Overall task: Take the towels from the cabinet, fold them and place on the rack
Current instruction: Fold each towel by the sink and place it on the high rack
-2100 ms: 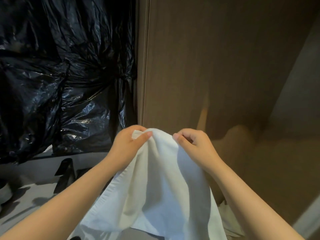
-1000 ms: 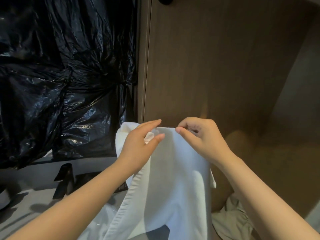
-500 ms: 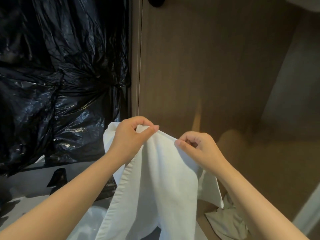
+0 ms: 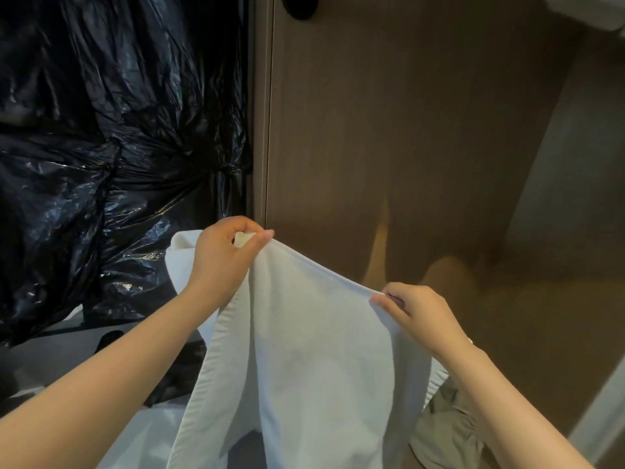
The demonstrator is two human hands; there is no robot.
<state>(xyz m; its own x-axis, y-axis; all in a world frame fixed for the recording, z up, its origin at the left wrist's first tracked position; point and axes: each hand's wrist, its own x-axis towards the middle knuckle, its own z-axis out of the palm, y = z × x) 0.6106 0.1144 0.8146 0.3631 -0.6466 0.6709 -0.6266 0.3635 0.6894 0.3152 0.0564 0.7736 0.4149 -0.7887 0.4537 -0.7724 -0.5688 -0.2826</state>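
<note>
Brown panel (image 4: pixel 389 130) behind; left hand (image 4: pixel 220 262), right hand (image 4: pixel 422 316) pinch towel (image 4: pixel 314 350)

A grey counter (image 4: pixel 47 353) is running along the lower left. A small black object (image 4: pixel 110 336) is standing on it near its back edge, where black plastic (image 4: pixel 101 164) is hanging down to meet it. At the foot of the cabinet (image 4: pixel 372 130), a crumpled pale cloth (image 4: pixel 446 431) is lying on a brown surface.

One towel (image 4: pixel 321 350); two hands: left hand (image 4: pixel 220 262), right hand (image 4: pixel 422 316). One crumpled cloth (image 4: pixel 446 431) at five o'clock, one dark knob (image 4: pixel 301 8) at twelve o'clock.
</note>
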